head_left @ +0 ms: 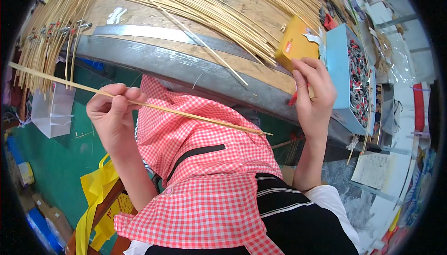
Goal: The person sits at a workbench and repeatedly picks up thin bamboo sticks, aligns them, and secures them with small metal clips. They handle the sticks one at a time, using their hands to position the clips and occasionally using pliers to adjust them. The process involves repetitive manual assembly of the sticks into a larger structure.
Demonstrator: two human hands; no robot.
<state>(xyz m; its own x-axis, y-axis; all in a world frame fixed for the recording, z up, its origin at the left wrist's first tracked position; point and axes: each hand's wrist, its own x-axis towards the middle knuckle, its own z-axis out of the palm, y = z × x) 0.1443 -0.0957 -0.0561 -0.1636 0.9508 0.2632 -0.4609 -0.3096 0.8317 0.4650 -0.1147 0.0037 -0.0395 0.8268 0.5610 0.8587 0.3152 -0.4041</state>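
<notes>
My left hand [112,110] pinches a thin bamboo strip [186,114] between thumb and fingers. The strip slants across the front of my red-and-white checked apron, its right end free in the air. At the bench's front edge, my right hand [316,94] is closed with thumb and fingertips curled together, close to a yellow box [300,43]. Whatever may be between those fingertips is too small or hidden to name. A small red thing [293,99] shows just beside this hand, partly covered by it.
Bundles of bamboo strips [186,6] lie along the wooden bench, with a metal ruler [153,32] near its edge. A light blue box [338,64] of small red-and-grey parts stands at the right. More strips [51,36] overhang at the left, above a white bin [53,108].
</notes>
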